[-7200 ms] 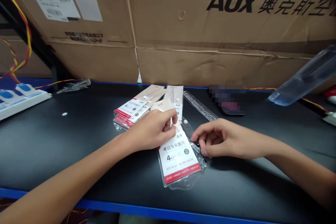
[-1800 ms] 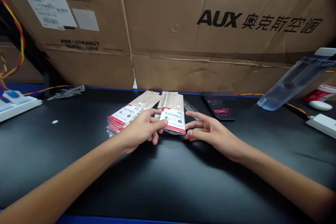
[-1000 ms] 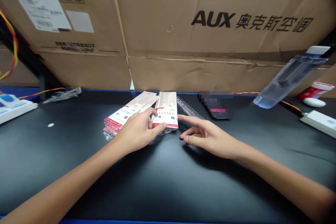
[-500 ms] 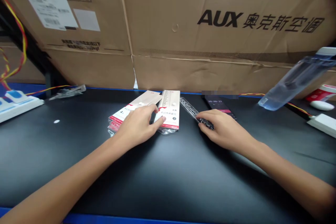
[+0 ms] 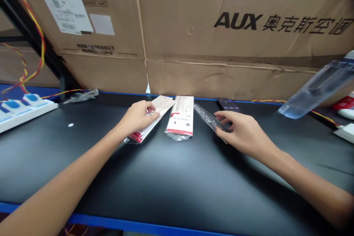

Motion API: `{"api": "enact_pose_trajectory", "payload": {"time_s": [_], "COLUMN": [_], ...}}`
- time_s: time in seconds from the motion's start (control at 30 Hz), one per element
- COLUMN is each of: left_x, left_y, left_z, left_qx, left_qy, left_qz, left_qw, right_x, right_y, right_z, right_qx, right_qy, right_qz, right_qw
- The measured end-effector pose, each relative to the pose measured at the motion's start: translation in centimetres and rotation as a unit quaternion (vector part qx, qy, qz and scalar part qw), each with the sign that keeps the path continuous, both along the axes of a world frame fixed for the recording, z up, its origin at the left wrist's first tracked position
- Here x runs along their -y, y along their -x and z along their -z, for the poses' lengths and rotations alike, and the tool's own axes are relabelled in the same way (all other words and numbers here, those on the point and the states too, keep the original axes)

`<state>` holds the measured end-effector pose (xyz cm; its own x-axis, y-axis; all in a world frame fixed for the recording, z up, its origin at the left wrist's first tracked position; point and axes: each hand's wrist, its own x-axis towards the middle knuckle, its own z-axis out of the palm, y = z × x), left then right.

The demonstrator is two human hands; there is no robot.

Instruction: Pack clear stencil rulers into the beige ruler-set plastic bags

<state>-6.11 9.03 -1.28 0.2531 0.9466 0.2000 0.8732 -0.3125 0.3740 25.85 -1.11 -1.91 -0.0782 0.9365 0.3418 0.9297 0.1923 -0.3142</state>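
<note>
Left hand, what changed: Half a second ago, the left hand was over the middle ruler pack, with its thumb on the white label. Now it has moved over to the left pile of ruler packs.
Left hand, how it looks: The thumb and bent fingers are close together on top of the left pile. I cannot tell if they are pinching it.
Middle ruler pack: It lies flat on the black table between the two hands, red stripe toward the person. No finger touches it now.
Right hand, what changed: The right hand had the clear ruler before too. Now the ruler's near end pokes out past the thumb.
Right hand, how it looks: The thumb and fingers pinch the clear ruler close to its near end.
Clear ruler: It slants to the right of the middle ruler pack and has cut-out shapes.
Phone: The phone is behind the right hand. Its clock went from 27 to 28.
</note>
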Motion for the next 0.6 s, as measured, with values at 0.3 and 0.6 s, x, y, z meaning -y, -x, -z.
{"api": "enact_pose_trajectory", "payload": {"time_s": [0.3,0.6], "left_x": [-0.88,-0.75], "left_y": [0.78,0.93], "left_z": [0.63,0.53], "left_qx": [0.018,0.068], "left_qy": [0.004,0.052], "left_qz": [-0.012,-0.034], "left_qw": [1.0,0.996], "right_x": [-0.25,0.05], "right_y": [0.01,0.26], "right_z": [0.15,-0.47], "right_qx": [-0.058,-0.095], "right_qy": [0.0,-0.044], "right_qz": [-0.019,-0.02], "right_qw": [0.998,0.994]}}
